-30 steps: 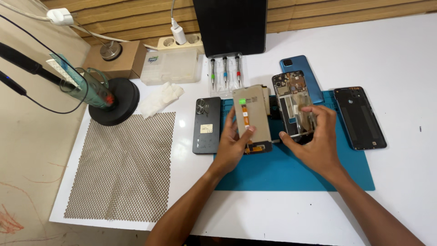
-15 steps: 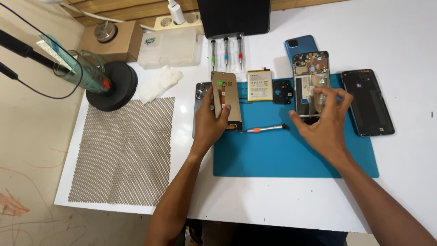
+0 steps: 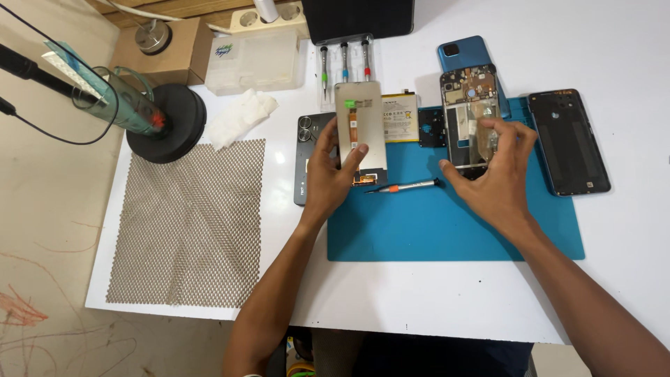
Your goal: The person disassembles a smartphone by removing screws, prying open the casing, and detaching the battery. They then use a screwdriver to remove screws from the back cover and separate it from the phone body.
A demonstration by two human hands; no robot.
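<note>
My left hand [image 3: 329, 174] holds a phone screen panel [image 3: 359, 124] upright by its lower edge, its beige back and orange flex cable facing me. My right hand [image 3: 497, 174] rests on the opened phone frame [image 3: 467, 112] with exposed circuit boards, fingers on its lower part. A phone battery [image 3: 400, 117] lies between the two. A small screwdriver with an orange collar [image 3: 405, 186] lies on the blue work mat [image 3: 447, 223] below the panel.
A black back cover [image 3: 569, 139] lies at the mat's right, a blue phone back [image 3: 460, 50] beyond the frame, a dark phone [image 3: 307, 143] left of the mat. Three screwdrivers [image 3: 344, 61], a plastic box [image 3: 252, 61], a tissue [image 3: 241, 115], a round-based stand [image 3: 167, 122], mesh mat [image 3: 192, 223].
The left hand has carried the screen panel away from the frame to the left; the battery and the screwdriver on the mat are now uncovered. The right hand stays on the frame.
</note>
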